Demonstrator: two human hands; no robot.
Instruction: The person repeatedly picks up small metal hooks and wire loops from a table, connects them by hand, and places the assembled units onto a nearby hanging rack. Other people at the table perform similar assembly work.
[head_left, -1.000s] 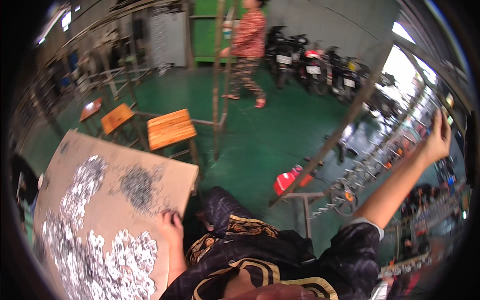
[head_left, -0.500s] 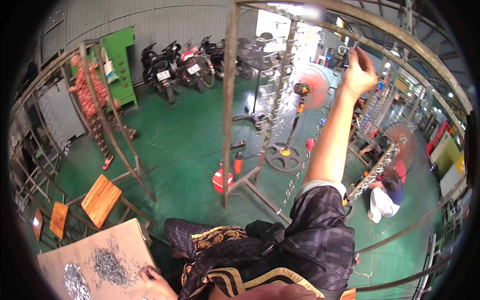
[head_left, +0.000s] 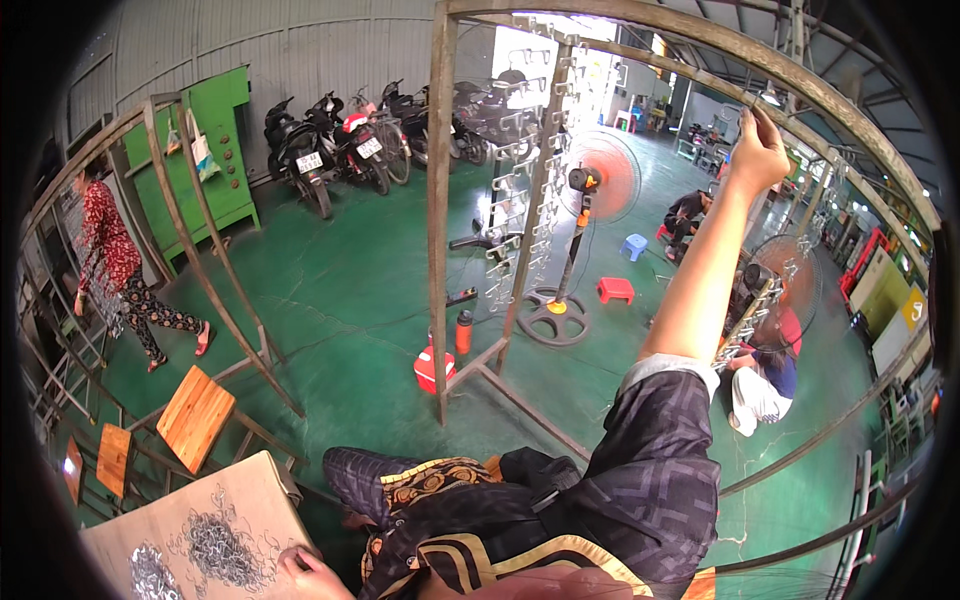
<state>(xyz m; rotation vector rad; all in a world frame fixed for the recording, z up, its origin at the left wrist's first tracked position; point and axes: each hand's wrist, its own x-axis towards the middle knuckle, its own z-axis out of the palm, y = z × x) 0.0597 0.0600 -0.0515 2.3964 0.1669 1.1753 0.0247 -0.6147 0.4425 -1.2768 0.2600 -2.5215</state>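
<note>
My right hand [head_left: 758, 155] is raised high at the upper right, close to the top bar of a metal rack [head_left: 690, 78]. Its fingers are pinched together; a thin dark sliver shows at the tips, too small to name. Low at the left, my left hand [head_left: 308, 574] rests at the edge of a cardboard sheet [head_left: 262, 487], fingers curled beside small wire hooks [head_left: 222, 548]. Whatever those fingers hold is hidden. A second pile of shiny metal pieces [head_left: 152, 575] lies farther left on the cardboard.
Strands of metal pieces [head_left: 510, 210] hang by the rack post [head_left: 440, 220]. Pedestal fans [head_left: 603, 178] stand beyond. A red-and-white box [head_left: 434, 370] and orange bottle [head_left: 463, 332] sit near the rack's foot. One person [head_left: 110, 240] walks at left; another [head_left: 765, 385] crouches at right.
My right hand has shifted right along the rack, and the hanging strand beside that forearm no longer shows. My left hand stays at the cardboard. The walking person has moved left.
</note>
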